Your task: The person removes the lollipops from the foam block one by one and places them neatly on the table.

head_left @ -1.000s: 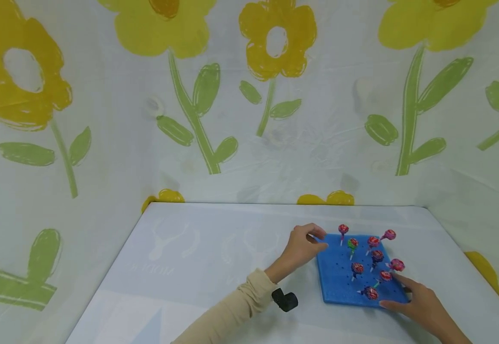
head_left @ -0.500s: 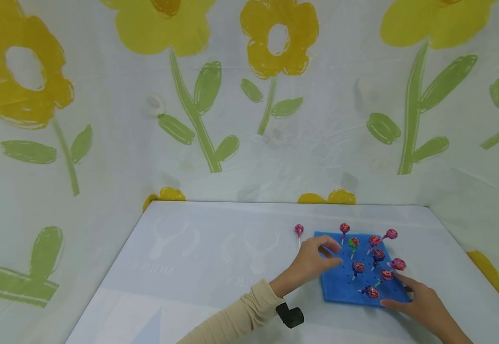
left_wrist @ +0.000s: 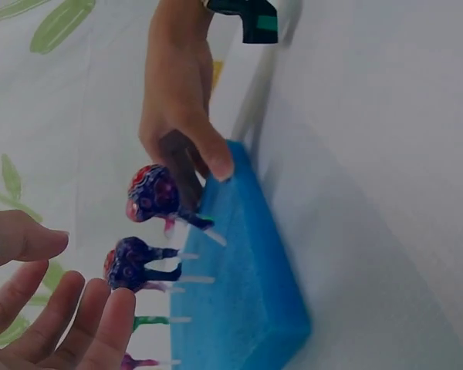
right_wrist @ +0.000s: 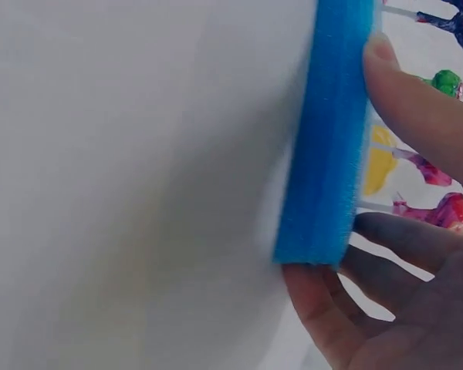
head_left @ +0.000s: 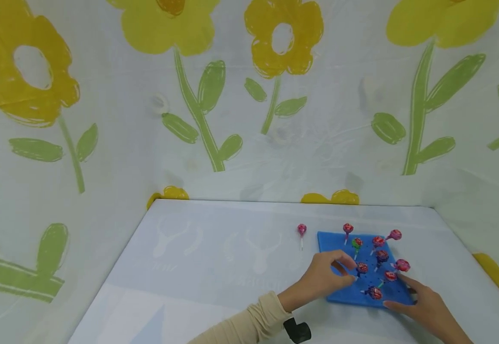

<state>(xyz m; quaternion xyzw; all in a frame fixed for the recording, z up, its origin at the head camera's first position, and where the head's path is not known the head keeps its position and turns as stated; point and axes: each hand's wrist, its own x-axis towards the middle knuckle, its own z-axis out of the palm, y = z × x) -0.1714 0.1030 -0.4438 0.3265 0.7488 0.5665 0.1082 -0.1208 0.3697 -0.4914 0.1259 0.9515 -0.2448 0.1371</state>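
Nearest the viewer, a right hand (head_left: 425, 308) rests at the near right corner of a blue foam block (head_left: 339, 291). The right wrist view shows its thumb (right_wrist: 417, 100) lying along one face of the block and its other fingers (right_wrist: 324, 324) curling round the corner, so it grips the foam's edge. The block lies flat on a pale table (head_left: 215, 258), toward its right side.

Just left of it, a left hand (head_left: 324, 277) in a beige sleeve (head_left: 249, 325) reaches over the block's near left part. Its fingers are loosely spread and slightly bent, the fingertips close to a red lollipop (head_left: 362, 268) standing in the foam. Whether they touch it cannot be told; the left wrist view shows the fingers apart, holding nothing.

Several more wrapped lollipops stand upright or tilted in the block: a dark blue one (head_left: 381, 256), a green one (head_left: 356, 242), and red and pink ones toward the far edge.

Beyond the block's far left corner, one pink lollipop (head_left: 302, 230) lies on the table, apart from the foam.

Behind the table hangs a white cloth with yellow flowers (head_left: 281, 38).
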